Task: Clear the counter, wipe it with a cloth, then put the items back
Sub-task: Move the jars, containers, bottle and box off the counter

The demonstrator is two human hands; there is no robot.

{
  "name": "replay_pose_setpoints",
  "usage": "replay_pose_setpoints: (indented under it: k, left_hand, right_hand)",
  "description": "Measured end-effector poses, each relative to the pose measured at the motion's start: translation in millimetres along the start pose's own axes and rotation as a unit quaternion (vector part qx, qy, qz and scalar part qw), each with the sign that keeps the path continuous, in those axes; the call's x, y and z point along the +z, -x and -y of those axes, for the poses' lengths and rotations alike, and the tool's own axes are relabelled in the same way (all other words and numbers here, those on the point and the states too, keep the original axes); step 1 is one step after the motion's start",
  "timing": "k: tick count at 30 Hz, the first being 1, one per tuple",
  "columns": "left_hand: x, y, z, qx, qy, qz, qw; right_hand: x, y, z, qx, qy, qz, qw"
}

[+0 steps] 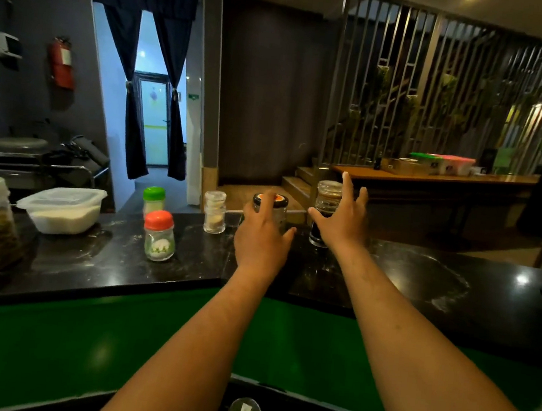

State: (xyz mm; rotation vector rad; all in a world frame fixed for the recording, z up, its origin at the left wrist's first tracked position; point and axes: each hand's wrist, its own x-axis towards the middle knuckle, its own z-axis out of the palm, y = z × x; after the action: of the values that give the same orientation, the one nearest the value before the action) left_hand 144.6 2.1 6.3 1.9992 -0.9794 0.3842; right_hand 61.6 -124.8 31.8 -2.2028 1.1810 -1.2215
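Left hand (261, 234) gripped a black-lidded jar (271, 207) at the far edge of the dark bench (96, 264), while the right hand (341, 222), fingers spread, reached just beside a taller glass jar (326, 207).

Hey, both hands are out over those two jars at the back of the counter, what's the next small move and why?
Probably close the right hand around the dark tall jar: its fingers are spread open right beside it, not yet gripping. The left hand already curls round the black-lidded jar, so both could then lift off the counter together.
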Motion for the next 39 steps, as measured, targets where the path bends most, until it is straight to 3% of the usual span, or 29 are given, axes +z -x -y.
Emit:
replay_pose_setpoints:
  k: [9, 13, 20, 27, 39]
  left_hand:
    - [14, -3, 10, 0.030, 0.016, -0.054, 0.998]
    - [-2, 11, 9, 0.040, 0.051, -0.044, 0.997]
    - [-76, 100, 16, 0.062, 0.135, -0.103, 0.984]
    - [-115, 212, 71, 0.004, 0.175, -0.012, 0.985]
    - [-77, 316, 167, -0.157, 0.073, 0.143, 0.974]
  right_hand:
    - [31, -12, -18, -0.038, -0.014, -0.057, 0.998]
    - [7, 16, -10, -0.062, -0.036, -0.063, 0.995]
    - [-63, 121, 18, -0.135, -0.139, -0.104, 0.975]
    - [-71, 260, 21, -0.102, -0.163, -0.045, 0.980]
    - [8, 399, -35, 0.085, -0.077, 0.131, 0.985]
